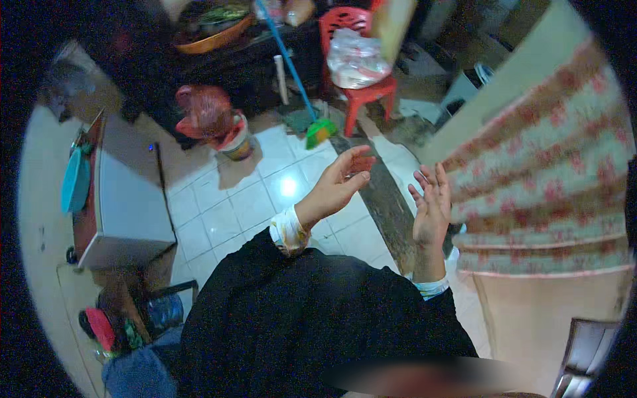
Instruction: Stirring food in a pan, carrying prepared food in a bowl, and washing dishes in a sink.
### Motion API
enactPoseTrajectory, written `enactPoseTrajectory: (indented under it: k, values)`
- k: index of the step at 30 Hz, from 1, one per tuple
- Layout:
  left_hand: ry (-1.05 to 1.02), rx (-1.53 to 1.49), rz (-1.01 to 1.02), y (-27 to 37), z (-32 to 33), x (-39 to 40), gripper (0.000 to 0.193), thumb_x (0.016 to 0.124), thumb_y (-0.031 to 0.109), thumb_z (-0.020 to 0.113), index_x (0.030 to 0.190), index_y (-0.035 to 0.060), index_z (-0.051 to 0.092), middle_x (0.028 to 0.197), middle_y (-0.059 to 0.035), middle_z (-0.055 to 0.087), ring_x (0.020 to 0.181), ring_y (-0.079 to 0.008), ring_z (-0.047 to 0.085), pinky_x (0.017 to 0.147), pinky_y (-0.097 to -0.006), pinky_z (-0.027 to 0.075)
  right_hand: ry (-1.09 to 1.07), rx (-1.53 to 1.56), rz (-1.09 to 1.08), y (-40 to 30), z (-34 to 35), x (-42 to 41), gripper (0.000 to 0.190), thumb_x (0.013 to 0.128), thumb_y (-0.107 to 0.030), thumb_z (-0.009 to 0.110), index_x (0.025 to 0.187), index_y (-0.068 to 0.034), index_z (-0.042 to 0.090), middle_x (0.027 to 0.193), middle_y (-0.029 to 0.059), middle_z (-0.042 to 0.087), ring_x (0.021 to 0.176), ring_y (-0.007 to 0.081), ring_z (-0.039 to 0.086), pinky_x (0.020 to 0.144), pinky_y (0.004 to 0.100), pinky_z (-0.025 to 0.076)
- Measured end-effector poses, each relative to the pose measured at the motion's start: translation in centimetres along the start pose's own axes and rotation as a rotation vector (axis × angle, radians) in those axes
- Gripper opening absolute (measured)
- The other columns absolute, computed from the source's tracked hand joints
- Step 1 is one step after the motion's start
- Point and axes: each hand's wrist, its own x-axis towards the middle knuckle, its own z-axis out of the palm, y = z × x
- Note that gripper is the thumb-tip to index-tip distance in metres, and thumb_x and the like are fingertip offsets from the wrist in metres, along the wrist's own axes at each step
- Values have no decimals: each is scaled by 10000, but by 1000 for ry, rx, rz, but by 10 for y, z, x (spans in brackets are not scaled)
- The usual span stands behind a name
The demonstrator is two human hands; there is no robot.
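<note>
Both hands are raised in front of my body above the tiled floor (239, 204). My left hand (343, 179) has its fingers bent and its thumb apart, with nothing in it. To its right, my right hand (432, 204) is turned up with its fingers spread, and it holds nothing. A broom with a blue handle (288, 54) and green bristles (320, 132) stands just beyond my left hand. Behind it is a red plastic chair (356, 107) bearing a clear plastic bag (356, 57) with whitish contents.
A bin (238, 142) with a red plastic bag stands at the upper left. The white cabinet or appliance (132, 199) is at the left. A floral curtain (547, 184) hangs at the right. An orange-rimmed basin (216, 42) with greens lies at the top.
</note>
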Motion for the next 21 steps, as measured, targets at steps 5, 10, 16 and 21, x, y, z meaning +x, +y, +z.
enactPoseTrajectory:
  k: [5, 10, 16, 21]
  values:
    - [201, 67, 86, 51, -116, -42, 484, 833, 62, 496, 1283, 54, 317, 1196, -110, 467, 1099, -201, 448, 940, -335, 342, -227, 32, 4, 36, 134, 27, 506, 870, -200, 472, 1309, -55, 268, 1206, 116, 424, 1094, 213, 433, 872, 334, 387]
    - [408, 181, 124, 97, -260, -107, 471, 836, 42, 483, 1277, 43, 316, 1189, -112, 472, 1095, -202, 453, 945, -330, 343, -426, 98, 117, 92, 300, 34, 478, 872, -166, 451, 1304, -53, 279, 1206, 116, 429, 1087, 215, 444, 867, 328, 393]
    - [691, 199, 188, 146, -406, -182, 463, 844, 32, 475, 1277, 41, 313, 1194, -110, 475, 1097, -188, 457, 939, -321, 352, -653, 185, 305, 152, 480, 28, 474, 859, -119, 478, 1298, -62, 308, 1206, 97, 441, 1065, 202, 461, 861, 323, 405]
    - [872, 167, 213, 169, -514, -221, 453, 836, 24, 484, 1262, 36, 329, 1163, -106, 489, 1071, -186, 472, 929, -311, 364, -873, 127, 276, 201, 608, 36, 454, 864, -130, 459, 1288, -59, 312, 1206, 107, 440, 1082, 222, 462, 852, 329, 414]
